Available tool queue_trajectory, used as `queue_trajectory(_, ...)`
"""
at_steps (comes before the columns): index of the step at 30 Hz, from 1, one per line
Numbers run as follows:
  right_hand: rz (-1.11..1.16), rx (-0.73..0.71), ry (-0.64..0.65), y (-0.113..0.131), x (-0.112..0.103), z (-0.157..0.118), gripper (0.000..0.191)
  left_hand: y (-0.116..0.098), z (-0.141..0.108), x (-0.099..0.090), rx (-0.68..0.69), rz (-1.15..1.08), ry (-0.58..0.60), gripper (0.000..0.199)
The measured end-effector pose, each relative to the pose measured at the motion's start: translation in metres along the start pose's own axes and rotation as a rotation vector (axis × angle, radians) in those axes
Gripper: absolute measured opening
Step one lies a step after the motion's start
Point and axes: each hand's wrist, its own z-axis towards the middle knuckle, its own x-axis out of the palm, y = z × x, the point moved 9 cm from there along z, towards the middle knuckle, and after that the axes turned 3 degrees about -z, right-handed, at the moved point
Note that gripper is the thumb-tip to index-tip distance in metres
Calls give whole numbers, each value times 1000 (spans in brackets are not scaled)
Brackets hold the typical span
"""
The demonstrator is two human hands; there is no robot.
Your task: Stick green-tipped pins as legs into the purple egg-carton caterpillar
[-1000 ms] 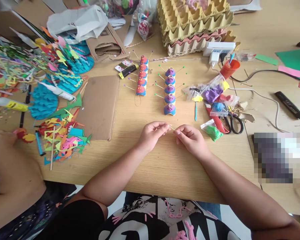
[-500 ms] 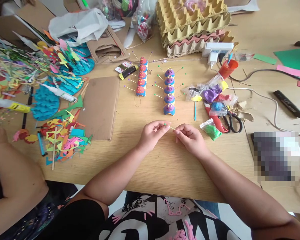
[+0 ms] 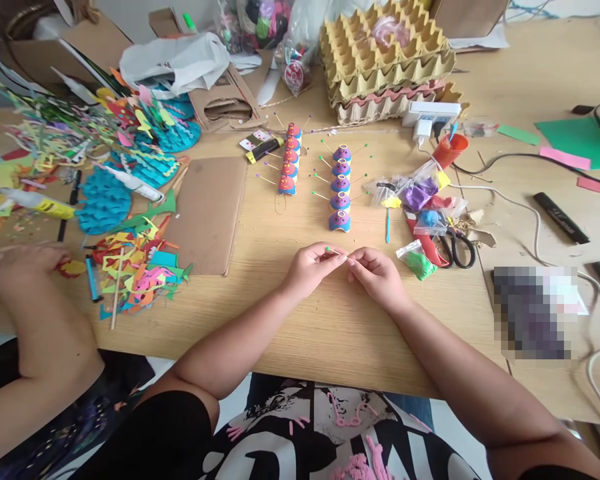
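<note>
Both hands meet over the table in front of my body. My left hand [image 3: 307, 268] pinches a thin stick with a green tip [image 3: 329, 249]. The fingers of my right hand [image 3: 377, 275] are pinched together at the stick's other end. Just beyond them stands a row of purple and blue egg-carton bumps [image 3: 340, 200] with faces, yellow rings and green-tipped sticks at the sides. Left of it is a similar row in red and blue [image 3: 289, 163], with purple-tipped sticks.
Cardboard [image 3: 207, 213], paper scraps [image 3: 145, 273] and a person's arm [image 3: 50, 320] are at the left. Clay bags [image 3: 420, 263], scissors [image 3: 460, 248] and an orange cup [image 3: 449, 151] lie right. Egg trays [image 3: 385, 60] are stacked behind.
My left fingertips have moved right along the stick, closer to my right fingertips. The camera view has shifted slightly. The other person's hand has moved right.
</note>
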Motion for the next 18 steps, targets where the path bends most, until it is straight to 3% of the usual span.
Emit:
queue_trajectory(6, 74, -42, -78, -1, -5, -1, 54, -9, 2, -18, -25, -90, -201, 38)
queue_trajectory(11, 106, -106, -355, 16, -34, -3, 37, -36, 28, -38, 50, -41, -311, 33)
queue_trajectory(14, -79, -121, -379, 32, -46, 13, 41, -41, 48, -48, 88, -14, -407, 24)
queue_trajectory(18, -503, -230, -311, 45, -48, 53, 45, -36, 64, -51, 159, 32, -415, 18)
